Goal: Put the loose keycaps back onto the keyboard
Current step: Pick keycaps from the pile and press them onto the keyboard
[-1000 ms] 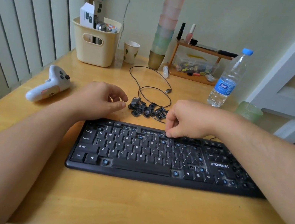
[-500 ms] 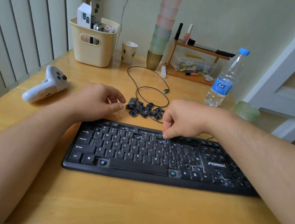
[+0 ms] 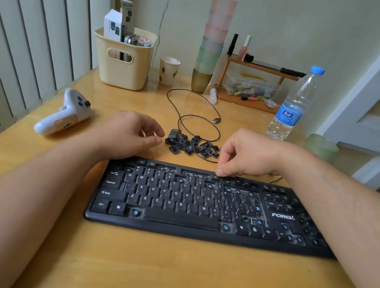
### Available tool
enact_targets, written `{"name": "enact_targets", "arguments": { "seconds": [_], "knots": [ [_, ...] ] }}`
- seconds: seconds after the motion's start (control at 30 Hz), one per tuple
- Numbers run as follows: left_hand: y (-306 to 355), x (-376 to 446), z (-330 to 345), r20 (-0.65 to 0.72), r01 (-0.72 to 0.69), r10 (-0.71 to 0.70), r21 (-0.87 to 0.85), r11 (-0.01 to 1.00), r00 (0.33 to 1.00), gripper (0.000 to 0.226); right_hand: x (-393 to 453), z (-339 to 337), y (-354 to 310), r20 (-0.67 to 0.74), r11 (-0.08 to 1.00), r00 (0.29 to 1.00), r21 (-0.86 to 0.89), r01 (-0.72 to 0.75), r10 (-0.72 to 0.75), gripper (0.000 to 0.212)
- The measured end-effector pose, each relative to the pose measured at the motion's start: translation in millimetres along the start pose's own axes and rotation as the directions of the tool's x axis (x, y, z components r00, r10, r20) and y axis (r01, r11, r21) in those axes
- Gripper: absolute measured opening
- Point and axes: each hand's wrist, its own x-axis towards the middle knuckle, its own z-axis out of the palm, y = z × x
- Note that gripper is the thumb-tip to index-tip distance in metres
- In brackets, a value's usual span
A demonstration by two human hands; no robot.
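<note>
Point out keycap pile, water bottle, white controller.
keycap pile (image 3: 192, 146), head view, middle of heap
water bottle (image 3: 289, 115), head view, blue label
white controller (image 3: 62, 117), head view, grip body

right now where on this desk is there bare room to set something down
Widest bare patch: the table strip between the keyboard and the near edge, flanked by both forearms. A smaller patch lies between the white controller and the yellow basket. Crowded: behind the keyboard, with the loose keycaps, cable, left hand and right hand.

Black keyboard (image 3: 198, 205) flat on the desk, several sockets bare; loose black keycaps (image 3: 192, 145) heaped just behind it
</note>
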Motion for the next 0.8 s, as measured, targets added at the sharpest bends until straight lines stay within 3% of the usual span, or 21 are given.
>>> {"name": "enact_targets", "arguments": {
  "seconds": [0.23,0.47,0.63,0.8],
  "knots": [
    [1,1,0,0.011,0.001,-0.001,0.012,1.0,1.0,0.02,10,6,2,-0.017,1.0,1.0,-0.004,0.013,-0.013,0.012],
    [-3,4,-1,-0.001,0.01,-0.01,-0.009,1.0,1.0,0.017,36,22,3,-0.383,1.0,0.924,0.014,0.013,-0.007,0.009],
    [-4,6,-1,0.007,-0.003,0.002,0.008,1.0,1.0,0.017,48,29,-2,-0.421,1.0,0.907,0.017,0.014,-0.006,0.009],
    [-4,5,-1,-0.02,-0.017,0.017,0.005,1.0,1.0,0.014,51,29,-7,-0.408,0.996,0.913,-0.085,-0.017,-0.02,0.014]
  ]
}}
